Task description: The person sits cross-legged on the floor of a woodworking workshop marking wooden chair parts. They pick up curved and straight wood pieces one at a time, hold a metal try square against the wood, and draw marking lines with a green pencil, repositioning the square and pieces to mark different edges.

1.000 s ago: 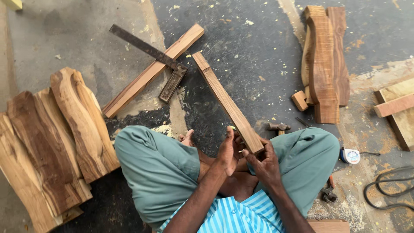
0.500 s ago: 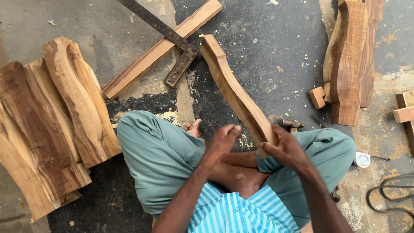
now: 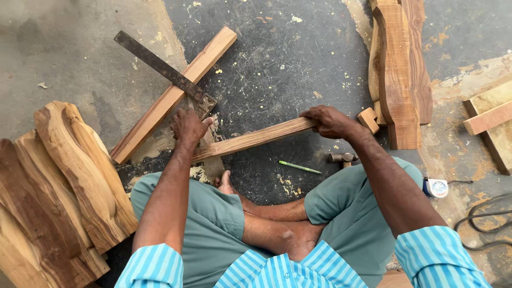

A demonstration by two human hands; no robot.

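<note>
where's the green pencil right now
In the head view the green pencil lies on the dark floor just below the wooden piece held between the left hand and right hand, left of the small hammer.

- My left hand [image 3: 189, 127] grips one end of a wooden piece [image 3: 255, 139]; my right hand [image 3: 328, 120] closes over the other end, holding it across in front of my crossed legs.
- Just beyond my left hand lie a long plank [image 3: 172, 96] and a metal square [image 3: 162, 68] crossing it.
- A green pencil [image 3: 300, 167] lies on the floor below the piece, between my hands.
- Shaped boards [image 3: 64, 181] are stacked outside my left arm; more [image 3: 400, 74] stand past my right hand.
</note>
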